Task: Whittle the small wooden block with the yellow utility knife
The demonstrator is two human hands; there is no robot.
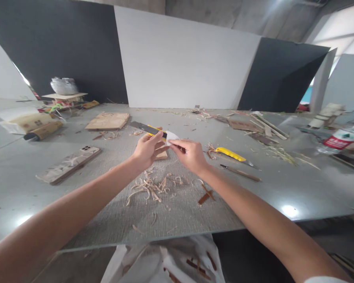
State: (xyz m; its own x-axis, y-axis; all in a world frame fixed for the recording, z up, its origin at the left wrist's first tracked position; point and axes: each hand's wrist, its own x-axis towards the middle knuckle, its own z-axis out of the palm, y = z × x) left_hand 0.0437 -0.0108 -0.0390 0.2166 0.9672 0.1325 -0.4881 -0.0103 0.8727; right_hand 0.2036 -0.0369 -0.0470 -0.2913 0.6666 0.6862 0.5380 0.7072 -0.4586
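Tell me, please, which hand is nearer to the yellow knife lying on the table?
Right. The right hand is to the left of the yellow knife, not touching it; the left hand is farther left, beyond the right hand.

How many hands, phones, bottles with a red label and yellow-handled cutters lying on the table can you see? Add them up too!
Bare hands, left hand and right hand: 2
Pale patterned phone: 1
Clear plastic bottle with a red label: 1
Yellow-handled cutter on the gray table: 1
Total: 5
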